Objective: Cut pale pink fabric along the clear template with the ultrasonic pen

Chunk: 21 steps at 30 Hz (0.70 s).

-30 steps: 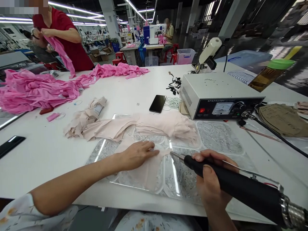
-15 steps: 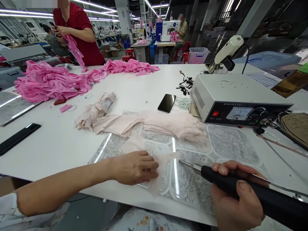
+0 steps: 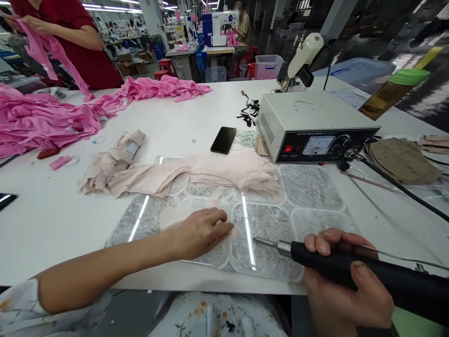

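Just below the frame's centre, I see the left hand loosely curled over sheer pale fabric, any pinch hidden; lower right, the right hand wraps a black tool. I judge the fabric light, limp, best taken by an edge. Upper right, a green-lidded bottle holds brown liquid.

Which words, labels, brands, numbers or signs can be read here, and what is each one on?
"JUKI": apparently, in tiny letters on the sewing machine in the background.
Line of characters atop the front panel of the grey box: too small and blurred to read.
Marks on its meter: too small to read.
Small print below its red switch: unreadable.
Black tool in the right hand: no text visible.
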Motion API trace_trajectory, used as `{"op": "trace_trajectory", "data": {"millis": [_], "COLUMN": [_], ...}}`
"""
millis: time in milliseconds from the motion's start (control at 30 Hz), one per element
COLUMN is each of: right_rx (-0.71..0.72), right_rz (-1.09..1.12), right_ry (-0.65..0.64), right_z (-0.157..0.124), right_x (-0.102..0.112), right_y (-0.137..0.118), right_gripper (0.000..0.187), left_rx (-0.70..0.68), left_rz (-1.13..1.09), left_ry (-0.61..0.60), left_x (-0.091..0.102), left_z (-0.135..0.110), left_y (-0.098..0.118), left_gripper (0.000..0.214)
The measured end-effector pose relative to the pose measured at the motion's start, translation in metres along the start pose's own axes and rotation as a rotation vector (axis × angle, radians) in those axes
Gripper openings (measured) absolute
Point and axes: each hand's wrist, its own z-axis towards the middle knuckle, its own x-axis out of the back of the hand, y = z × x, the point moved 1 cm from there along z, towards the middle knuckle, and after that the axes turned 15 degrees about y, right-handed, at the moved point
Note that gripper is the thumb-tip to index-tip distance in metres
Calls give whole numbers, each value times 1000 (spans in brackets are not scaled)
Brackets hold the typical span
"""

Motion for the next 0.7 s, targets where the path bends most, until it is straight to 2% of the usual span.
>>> {"op": "trace_trajectory", "data": {"millis": [133,233,400,467,567,700], "right_rx": [18,24,29,27,31,38], "right_rz": [13,50,90,80,61,43], "right_ry": [-58,-102,-160,-183,-174,-122], "right_z": [-9,-13,-20,-23,-27,-29], "right_x": [4,-2,-12,-14,-15,-15], "right_y": [1,7,18,20,20,18], "right_gripper": [20,19,20,20,18,18], "left_rx": [-54,-68,-214,-210,-219,-354], "left_rz": [-62,-53,-29,-40,-67,-111], "left_ry": [-12,-12,-38,-52,-69,-70], "left_x": [8,11,18,20,23,21], "left_z": [-4,-5,-7,-10,-12,-3], "left_y": [-8,-10,-14,-17,-21,-26], "left_gripper": [24,22,22,22,23,19]}}
